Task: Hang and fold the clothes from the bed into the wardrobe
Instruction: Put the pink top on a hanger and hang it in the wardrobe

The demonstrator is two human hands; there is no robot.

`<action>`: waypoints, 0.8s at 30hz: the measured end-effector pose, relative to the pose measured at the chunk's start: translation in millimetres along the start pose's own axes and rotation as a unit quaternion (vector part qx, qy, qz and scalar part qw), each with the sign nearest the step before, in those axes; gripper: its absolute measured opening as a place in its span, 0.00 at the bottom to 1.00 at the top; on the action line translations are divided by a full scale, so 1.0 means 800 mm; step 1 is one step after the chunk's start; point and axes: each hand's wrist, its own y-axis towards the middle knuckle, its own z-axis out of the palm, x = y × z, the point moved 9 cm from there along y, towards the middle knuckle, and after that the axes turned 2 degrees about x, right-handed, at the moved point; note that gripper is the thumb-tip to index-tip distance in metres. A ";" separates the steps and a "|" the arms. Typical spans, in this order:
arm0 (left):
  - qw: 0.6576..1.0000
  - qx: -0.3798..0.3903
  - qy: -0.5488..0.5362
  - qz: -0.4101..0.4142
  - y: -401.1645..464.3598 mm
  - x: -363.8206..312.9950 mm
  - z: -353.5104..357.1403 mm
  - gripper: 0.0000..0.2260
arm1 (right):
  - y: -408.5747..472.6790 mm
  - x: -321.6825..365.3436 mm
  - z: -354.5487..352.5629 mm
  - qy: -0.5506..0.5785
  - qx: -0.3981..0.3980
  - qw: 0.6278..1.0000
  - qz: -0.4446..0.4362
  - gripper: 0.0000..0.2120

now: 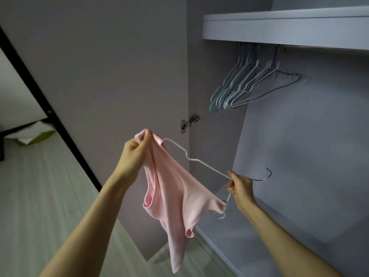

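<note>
A pink top [171,196] hangs partly threaded on a white wire hanger [199,161] that lies tilted in front of the open wardrobe. My left hand [134,149] pinches one bunched shoulder of the pink top at the hanger's upper end. My right hand [240,188] grips the hanger at its neck, with the metal hook [264,176] sticking out to the right. The top's other shoulder sits over the hanger's lower end near my right hand. The rest of the fabric dangles below.
Several empty wire hangers [245,84] hang from a rail under the wardrobe's upper shelf [279,27]. The open wardrobe door [119,76] stands to the left with a hinge [188,122]. A lower shelf [269,226] lies beneath my right arm. Wooden floor [40,196] lies at left.
</note>
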 end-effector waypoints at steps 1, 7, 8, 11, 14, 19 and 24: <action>0.996 -0.025 0.088 0.012 0.000 0.003 -0.012 0.16 | 0.005 0.016 -0.008 -0.049 -0.005 0.998 -0.038 0.24; 0.957 -0.075 0.265 -0.089 -0.020 0.066 -0.051 0.14 | 0.032 0.097 -0.026 -0.137 -0.023 0.981 -0.137 0.24; 0.966 -0.071 0.221 -0.111 -0.023 0.074 -0.049 0.13 | 0.034 0.103 -0.024 -0.149 -0.019 0.978 -0.142 0.23; 0.980 -0.070 0.104 -0.152 -0.026 0.086 -0.032 0.11 | 0.034 0.115 -0.014 -0.181 -0.001 0.970 -0.160 0.22; 0.981 -0.057 -0.045 -0.182 -0.029 0.090 -0.016 0.12 | 0.038 0.118 -0.024 -0.168 -0.027 0.973 -0.155 0.21; 0.987 -0.042 -0.066 -0.139 -0.030 0.081 -0.008 0.13 | 0.040 0.121 -0.027 -0.179 -0.024 0.972 -0.153 0.21; 0.985 -0.101 -0.025 -0.134 -0.027 0.085 -0.022 0.12 | 0.043 0.129 -0.022 -0.198 -0.015 0.969 -0.146 0.21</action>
